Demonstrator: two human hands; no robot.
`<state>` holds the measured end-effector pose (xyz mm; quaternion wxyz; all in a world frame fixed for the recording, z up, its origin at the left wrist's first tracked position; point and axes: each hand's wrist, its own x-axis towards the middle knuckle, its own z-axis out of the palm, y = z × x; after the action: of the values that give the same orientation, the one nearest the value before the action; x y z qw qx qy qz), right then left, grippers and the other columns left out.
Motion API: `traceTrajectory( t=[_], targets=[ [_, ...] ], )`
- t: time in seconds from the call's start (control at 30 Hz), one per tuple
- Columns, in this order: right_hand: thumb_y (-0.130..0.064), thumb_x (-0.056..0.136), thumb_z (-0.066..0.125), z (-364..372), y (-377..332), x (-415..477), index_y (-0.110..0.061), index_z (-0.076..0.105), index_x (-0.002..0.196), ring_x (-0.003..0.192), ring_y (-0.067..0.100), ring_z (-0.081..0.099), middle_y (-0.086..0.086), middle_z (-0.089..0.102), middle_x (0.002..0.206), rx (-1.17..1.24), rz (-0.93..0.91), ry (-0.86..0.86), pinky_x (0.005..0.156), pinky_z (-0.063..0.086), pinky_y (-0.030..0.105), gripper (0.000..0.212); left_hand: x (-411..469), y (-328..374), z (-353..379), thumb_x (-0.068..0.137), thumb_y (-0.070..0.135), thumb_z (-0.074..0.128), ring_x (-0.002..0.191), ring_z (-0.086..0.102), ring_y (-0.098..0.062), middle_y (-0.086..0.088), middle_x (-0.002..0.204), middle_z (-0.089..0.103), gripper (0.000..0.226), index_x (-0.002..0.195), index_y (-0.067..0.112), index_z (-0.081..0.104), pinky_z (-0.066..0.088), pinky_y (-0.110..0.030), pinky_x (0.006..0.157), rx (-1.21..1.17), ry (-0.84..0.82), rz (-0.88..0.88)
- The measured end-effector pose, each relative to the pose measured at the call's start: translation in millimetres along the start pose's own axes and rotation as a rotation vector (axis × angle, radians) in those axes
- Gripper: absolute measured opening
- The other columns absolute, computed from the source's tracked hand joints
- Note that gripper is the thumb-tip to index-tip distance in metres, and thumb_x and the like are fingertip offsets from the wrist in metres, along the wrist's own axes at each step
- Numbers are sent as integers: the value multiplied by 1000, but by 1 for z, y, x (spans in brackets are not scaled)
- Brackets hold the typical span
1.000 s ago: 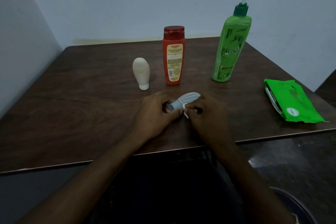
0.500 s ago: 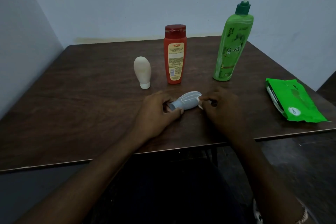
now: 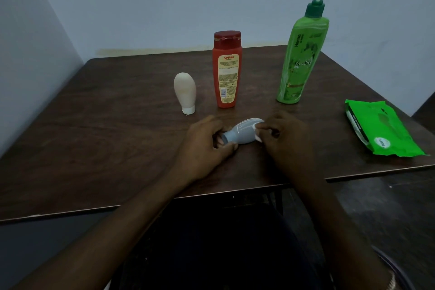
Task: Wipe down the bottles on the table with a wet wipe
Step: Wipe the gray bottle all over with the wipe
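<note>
Grey bottle (image 3: 240, 134): lying centre frame, gripped at neck by curled left hand (image 3: 204, 146); apparently white wipe (image 3: 259, 138) pinched against base by right hand (image 3: 290, 142).

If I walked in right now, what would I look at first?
Probably the tall green pump bottle standing at the back right of the table, the brightest thing there, with a red bottle to its left. Then the two hands in the middle: the left hand holds a small grey bottle sideways, and the right hand presses a white wipe against it.
</note>
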<state>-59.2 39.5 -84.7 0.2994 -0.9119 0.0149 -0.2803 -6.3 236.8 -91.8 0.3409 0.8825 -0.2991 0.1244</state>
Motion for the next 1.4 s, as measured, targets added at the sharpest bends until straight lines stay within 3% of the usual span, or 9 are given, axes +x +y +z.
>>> traceTrajectory(
  t=[0.2, 0.33, 0.57, 0.8, 0.87, 0.93, 1.0, 1.13, 1.4],
  targets=[
    [-11, 86, 72, 1, 1, -1, -11, 78, 89, 75, 4, 53, 0, 66, 89, 17, 29, 18, 69, 35, 3, 7, -1, 0, 3, 80, 34, 84, 79, 55, -2, 8, 91, 59, 29, 97, 16, 69, 43, -16, 66, -4, 9, 12],
    [-6, 85, 70, 16, -21, -14, -9, 77, 93, 84, 12, 59, 3, 67, 94, 60, -46, -14, 76, 42, 20, 11, -2, 1, 4, 79, 30, 85, 79, 56, -2, 9, 93, 58, 29, 97, 17, 67, 46, -18, 67, -14, 6, 8],
    [-6, 85, 69, 9, -12, -9, -10, 78, 91, 83, 14, 61, 4, 69, 92, 47, -44, -1, 75, 45, 23, 11, -3, 1, 2, 78, 26, 85, 79, 56, -5, 6, 93, 60, 29, 97, 13, 67, 47, -25, 69, -37, 10, 38],
    [-8, 84, 72, -6, 11, 1, -12, 80, 90, 74, 5, 57, 3, 70, 89, 35, 72, 88, 70, 34, -2, 10, -3, 1, 2, 79, 27, 85, 78, 58, -5, 6, 94, 60, 28, 97, 15, 67, 51, -30, 68, -57, 4, 40],
    [-6, 85, 70, 0, 0, -3, -9, 78, 87, 75, 5, 56, 5, 69, 89, 49, 32, 68, 72, 39, 4, 9, -3, 2, 2, 79, 27, 85, 77, 57, -4, 6, 93, 60, 28, 96, 15, 67, 49, -27, 67, -49, 4, 45],
    [-3, 87, 67, 10, -16, -10, -6, 77, 89, 84, 17, 62, 9, 69, 94, 71, -4, 21, 80, 50, 27, 10, -3, 2, 3, 79, 27, 85, 77, 55, -3, 8, 92, 58, 28, 95, 15, 66, 45, -20, 65, -31, 6, 43],
    [-2, 87, 65, 15, -31, -17, -5, 76, 93, 90, 20, 62, 9, 69, 99, 72, -39, -25, 82, 51, 34, 13, -3, 3, 4, 79, 26, 84, 76, 55, -3, 9, 90, 56, 26, 92, 15, 64, 42, -17, 64, -29, 8, 36],
    [-1, 87, 65, 14, -35, -18, -10, 77, 93, 89, 14, 60, 4, 69, 98, 96, -90, -37, 78, 44, 24, 16, -3, 3, 4, 80, 26, 83, 76, 54, -2, 11, 88, 55, 26, 89, 16, 62, 41, -17, 63, -20, 0, 29],
    [-14, 85, 72, -5, 11, -1, -15, 79, 97, 77, 2, 56, 4, 72, 92, 81, 157, 116, 71, 36, -1, 14, -5, 5, 1, 81, 30, 83, 81, 51, -4, 8, 96, 57, 28, 96, 18, 63, 35, -13, 68, 21, 0, 74]
  ],
)
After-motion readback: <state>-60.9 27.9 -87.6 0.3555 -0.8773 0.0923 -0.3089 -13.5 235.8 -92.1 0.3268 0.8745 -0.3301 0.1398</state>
